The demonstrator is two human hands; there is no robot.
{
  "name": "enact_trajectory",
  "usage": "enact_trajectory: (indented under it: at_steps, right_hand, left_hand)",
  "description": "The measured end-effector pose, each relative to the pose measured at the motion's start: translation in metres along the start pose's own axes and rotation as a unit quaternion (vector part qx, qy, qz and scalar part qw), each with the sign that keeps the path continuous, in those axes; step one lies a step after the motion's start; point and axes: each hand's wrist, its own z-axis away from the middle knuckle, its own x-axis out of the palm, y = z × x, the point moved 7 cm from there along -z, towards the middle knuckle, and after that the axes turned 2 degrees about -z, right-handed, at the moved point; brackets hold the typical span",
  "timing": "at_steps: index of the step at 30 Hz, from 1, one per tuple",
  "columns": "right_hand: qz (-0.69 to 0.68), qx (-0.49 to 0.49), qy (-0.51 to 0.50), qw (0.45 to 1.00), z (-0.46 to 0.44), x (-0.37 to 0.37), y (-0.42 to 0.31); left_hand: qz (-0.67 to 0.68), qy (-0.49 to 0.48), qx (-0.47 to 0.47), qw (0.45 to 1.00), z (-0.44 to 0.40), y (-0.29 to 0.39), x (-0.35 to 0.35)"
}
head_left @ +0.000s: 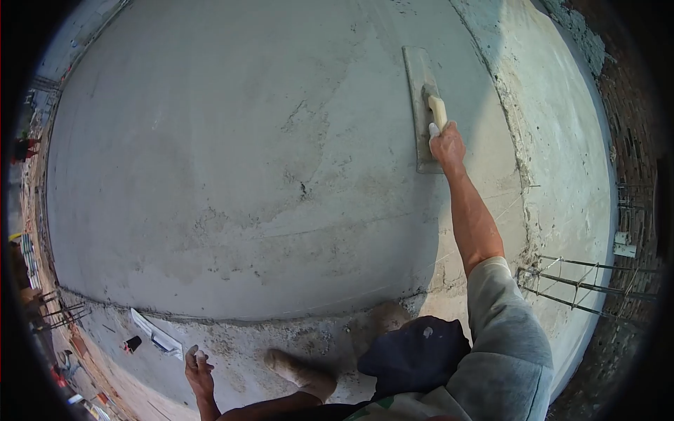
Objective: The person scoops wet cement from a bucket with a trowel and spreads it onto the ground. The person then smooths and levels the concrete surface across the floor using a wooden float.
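My right hand is stretched out over the wet grey cement surface. It is closed around the pale handle of a long rectangular plastering trowel, whose blade lies against the cement near the right border. Down at the lower left, my left hand has loosely bent fingers, apart from each other, with nothing visible in them. Just beyond its fingertips is another long flat trowel, on the rough strip beside the cement. A small black and red object sits left of that trowel.
Steel reinforcing bars stick out at the right, and more bars at the lower left. A brick wall runs along the right. My shoe stands on the rough strip. Sunlight falls across the cement's right side.
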Motion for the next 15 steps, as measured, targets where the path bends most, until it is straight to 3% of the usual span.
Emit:
enact_trajectory:
  at_steps: [6, 9, 12, 15]
  right_hand:
    - [-0.043, -0.01, -0.024, 0.999, -0.082, 0.043, -0.063]
    - [-0.016, -0.057, -0.079, 0.995, -0.082, 0.054, -0.108]
    - [0.046, -0.159, -0.131, 0.977, -0.045, 0.059, -0.111]
    - [0.058, -0.137, -0.102, 0.983, -0.013, 0.032, -0.066]
  left_hand:
    - [0.019, 0.019, -0.129, 0.991, 0.025, -0.065, -0.007]
    - [0.02, 0.016, -0.174, 0.984, 0.031, -0.081, -0.005]
    - [0.036, 0.009, -0.196, 0.98, 0.026, -0.07, 0.006]
    - [0.061, 0.0, -0.171, 0.983, 0.023, -0.042, 0.011]
